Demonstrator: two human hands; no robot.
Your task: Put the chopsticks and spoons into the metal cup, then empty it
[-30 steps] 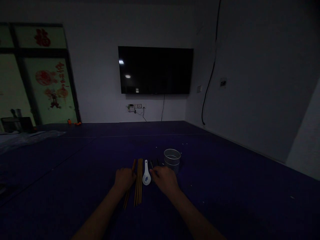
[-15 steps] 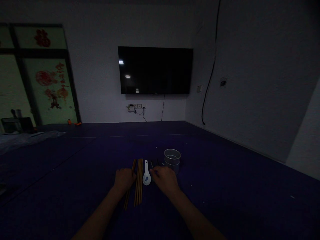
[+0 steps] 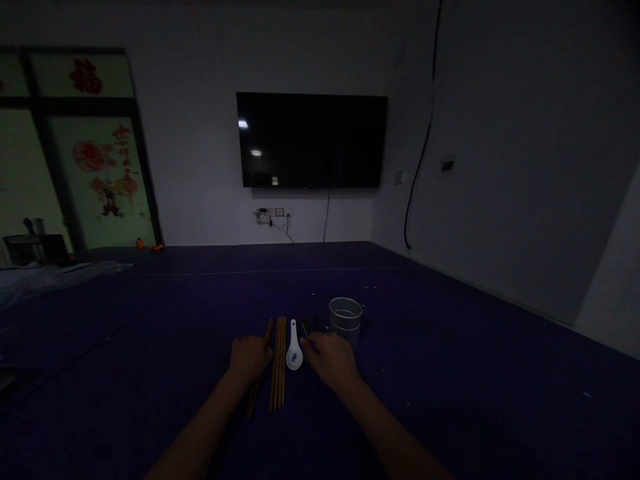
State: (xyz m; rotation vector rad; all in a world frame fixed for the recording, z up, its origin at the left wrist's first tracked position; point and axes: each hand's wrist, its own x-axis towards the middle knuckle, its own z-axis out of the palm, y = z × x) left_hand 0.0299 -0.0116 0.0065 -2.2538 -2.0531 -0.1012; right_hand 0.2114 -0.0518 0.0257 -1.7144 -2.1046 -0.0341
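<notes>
My left hand is closed around brown wooden chopsticks, whose ends stick out above and below it. Alongside, several lighter chopsticks lie in a parallel bundle. A white soup spoon with a blue pattern in its bowl rests between my two hands. My right hand has its fingers closed on a thin dark utensil; its kind is hidden by the hand and the dim light. Just beyond that hand stands an open-topped, grey cylindrical container, partly covered by my knuckles.
Everything lies on a dark blue-purple surface dotted with small white bits. A clear plastic sheet and a dark box are at the far left. A television hangs on the back wall, and a black cable dangles at the right.
</notes>
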